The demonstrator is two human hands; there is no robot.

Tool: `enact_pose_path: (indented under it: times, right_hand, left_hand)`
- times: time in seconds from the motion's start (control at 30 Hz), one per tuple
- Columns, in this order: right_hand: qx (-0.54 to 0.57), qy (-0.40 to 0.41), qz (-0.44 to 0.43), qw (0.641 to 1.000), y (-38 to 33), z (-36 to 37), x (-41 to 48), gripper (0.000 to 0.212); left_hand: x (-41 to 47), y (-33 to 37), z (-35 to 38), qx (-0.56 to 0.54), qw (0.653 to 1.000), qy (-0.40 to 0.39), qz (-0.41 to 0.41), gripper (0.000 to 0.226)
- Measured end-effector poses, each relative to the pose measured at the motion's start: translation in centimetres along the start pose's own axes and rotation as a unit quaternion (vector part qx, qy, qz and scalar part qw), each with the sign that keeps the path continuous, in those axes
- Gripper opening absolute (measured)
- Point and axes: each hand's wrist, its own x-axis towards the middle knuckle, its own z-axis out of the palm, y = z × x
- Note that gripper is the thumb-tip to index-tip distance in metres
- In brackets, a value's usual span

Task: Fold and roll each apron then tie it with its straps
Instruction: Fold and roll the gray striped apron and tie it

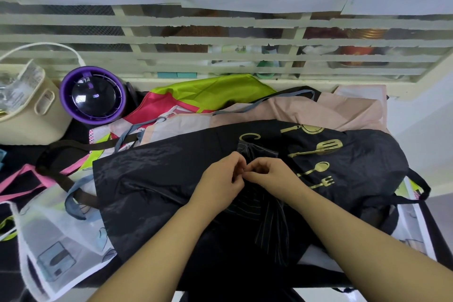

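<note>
The left hand (220,176) and the right hand (272,175) meet fingertip to fingertip in the middle of the head view. Both have curled fingers and pinch something dark and thin at the top of the striped apron (269,223). Whether it is a strap or an edge of the cloth, I cannot tell. This striped apron is gathered into a narrow, long bundle that runs from under the hands toward the person. It lies on top of the black apron with gold print (159,179), which is spread flat and wide. I judge that the striped one is at the tying step, or very near to it, but no finished knot can be seen. The rest of the work seems not yet begun. The black apron is open, and behind it the pale pink apron (318,108) and the green and pink apron (208,93) lie loose in a heap. At the left the white see-through apron (61,240) hangs over the edge, unfolded. I see no rolled and tied apron anywhere. A purple round appliance (93,94) and a cream basket (36,110) stand at the far left.
</note>
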Motion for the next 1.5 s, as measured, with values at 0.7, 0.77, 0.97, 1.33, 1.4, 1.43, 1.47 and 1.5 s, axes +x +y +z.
enact_pose_path:
  times: [0.7,0.77,0.97,1.33,1.4,1.43,1.47,1.5]
  right_hand:
    - [-0.186,0.012,-0.061,0.981,0.9,-1.1,0.0,0.021]
    - [-0.223,0.020,-0.076,0.972,0.6,-1.1,0.1,0.017]
    - [-0.235,0.077,-0.073,0.966,0.7,-0.4,0.3,0.017]
    - [-0.202,0.019,0.113,0.973,2.0,-4.1,-3.0,0.048]
    - [-0.207,-0.063,0.152,0.964,2.1,-3.7,-3.4,0.061]
    - [-0.206,-0.081,0.155,0.963,2.1,-3.4,-3.7,0.064]
    - [-0.205,-0.086,0.150,0.963,2.3,-3.0,-3.7,0.064]
    - [-0.199,-0.081,0.137,0.967,2.4,-2.6,-3.8,0.058]
  left_hand:
    - [-2.0,-0.8,-1.0,-0.071,0.994,-0.024,-0.078,0.019]
    - [-2.0,-0.8,-1.0,-0.064,0.993,-0.031,-0.093,0.018]
    - [-1.8,-0.9,-1.3,-0.040,0.992,-0.044,-0.116,0.017]
    - [0.3,-0.8,-0.1,-0.063,0.982,-0.048,-0.172,0.076]
    - [0.9,-0.7,0.6,-0.054,0.975,-0.082,-0.198,0.087]
    - [1.2,-0.5,1.0,-0.044,0.973,-0.093,-0.206,0.089]
    - [1.3,-0.2,1.3,-0.041,0.972,-0.095,-0.213,0.089]
    - [1.4,0.0,1.5,-0.046,0.971,-0.091,-0.218,0.083]
